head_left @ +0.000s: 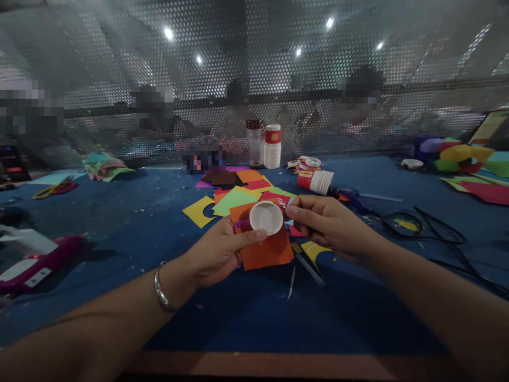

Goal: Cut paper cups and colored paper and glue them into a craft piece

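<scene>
My left hand (218, 249) is closed on a white paper cup (267, 216) and an orange paper sheet (270, 254). Its thumb presses the cup's near edge, and the cup's open mouth faces me. A bit of purple shows between the fingers and the sheet; what it belongs to is unclear. Just right of the cup, my right hand (318, 220) has thumb and fingers pinched together. Whatever it may hold is hidden. Below the sheet lie a clear glue stick (309, 266) and a yellow paper offcut (317, 250).
Coloured paper sheets (234, 201) lie piled ahead. Behind them stand a glass bottle (255, 146) and stacked paper cups (272, 151); more cups (316, 181) lie sideways. A glue gun (353, 200) trails a black cord at right. Scissors (55, 189) and a purple power strip (43, 265) are left.
</scene>
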`<act>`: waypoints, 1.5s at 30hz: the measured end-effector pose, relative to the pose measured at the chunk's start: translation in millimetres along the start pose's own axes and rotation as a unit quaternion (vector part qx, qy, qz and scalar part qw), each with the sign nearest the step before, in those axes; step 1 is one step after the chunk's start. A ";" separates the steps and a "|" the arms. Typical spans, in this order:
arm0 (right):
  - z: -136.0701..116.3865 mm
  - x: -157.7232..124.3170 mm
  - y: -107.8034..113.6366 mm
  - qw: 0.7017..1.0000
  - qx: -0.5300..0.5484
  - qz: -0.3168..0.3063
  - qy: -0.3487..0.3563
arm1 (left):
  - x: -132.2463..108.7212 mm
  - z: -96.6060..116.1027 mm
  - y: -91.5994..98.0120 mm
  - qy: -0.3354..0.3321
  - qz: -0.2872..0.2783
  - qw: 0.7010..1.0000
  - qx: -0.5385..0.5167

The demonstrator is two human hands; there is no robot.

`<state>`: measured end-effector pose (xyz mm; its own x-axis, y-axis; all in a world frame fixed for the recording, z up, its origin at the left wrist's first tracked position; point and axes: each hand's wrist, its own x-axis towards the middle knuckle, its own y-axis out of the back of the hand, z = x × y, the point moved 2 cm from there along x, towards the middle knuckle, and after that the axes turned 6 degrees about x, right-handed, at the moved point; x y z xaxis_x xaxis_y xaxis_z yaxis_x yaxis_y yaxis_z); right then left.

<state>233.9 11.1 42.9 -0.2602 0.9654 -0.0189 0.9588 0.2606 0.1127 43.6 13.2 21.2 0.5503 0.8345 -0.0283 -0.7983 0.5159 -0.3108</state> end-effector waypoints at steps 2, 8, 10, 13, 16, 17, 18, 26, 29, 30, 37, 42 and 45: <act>-0.3 -0.4 -0.6 1.000 0.009 -0.006 -0.006 | -1.1 0.8 -1.0 0.012 0.003 1.000 0.004; 0.3 -0.2 -1.9 0.999 0.027 -0.020 0.001 | -2.2 0.3 -3.8 0.011 -0.001 1.000 -0.009; 0.8 -0.2 -2.4 0.999 0.031 -0.028 0.005 | -1.9 -0.6 -3.8 0.016 0.003 1.000 -0.007; 1.0 -0.6 -2.9 0.999 0.037 -0.036 0.011 | -1.2 -2.1 -2.5 0.027 0.002 1.000 -0.009; 0.3 -1.3 -3.8 0.998 0.036 -0.041 0.012 | -0.6 -2.8 0.0 0.027 0.003 1.000 -0.009; 0.0 -1.6 -4.2 0.998 0.036 -0.042 0.012 | -0.6 -3.1 1.0 0.028 0.005 1.000 -0.006; -0.3 -1.8 -4.4 0.998 0.035 -0.042 0.011 | -0.7 -3.2 1.9 0.030 0.008 0.999 -0.003; -1.0 -2.3 -2.0 0.999 0.002 -0.040 0.006 | -1.6 2.1 4.5 0.032 -0.025 0.999 0.035; -2.0 -2.6 -1.3 0.999 -0.009 -0.044 0.008 | -0.9 4.6 5.8 0.022 -0.049 0.997 0.053; -2.5 -2.7 -1.3 0.999 -0.014 -0.045 0.009 | -0.5 5.1 6.8 0.022 -0.050 0.997 0.063; -4.2 -2.7 -1.4 0.998 -0.029 -0.054 0.018 | 1.8 7.2 14.4 0.026 -0.067 0.992 0.101; -3.8 -2.3 0.0 0.996 -0.044 -0.068 0.025 | 1.7 5.8 20.5 0.032 -0.079 0.989 0.118; -3.4 -2.1 0.9 0.995 -0.061 -0.073 0.025 | 1.9 5.1 22.4 0.034 -0.087 0.987 0.128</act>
<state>235.0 9.2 46.5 -0.4037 0.9149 0.0049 0.8901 0.3916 0.2331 25.5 27.3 19.1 0.6930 0.7183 -0.0616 -0.7209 0.6898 -0.0668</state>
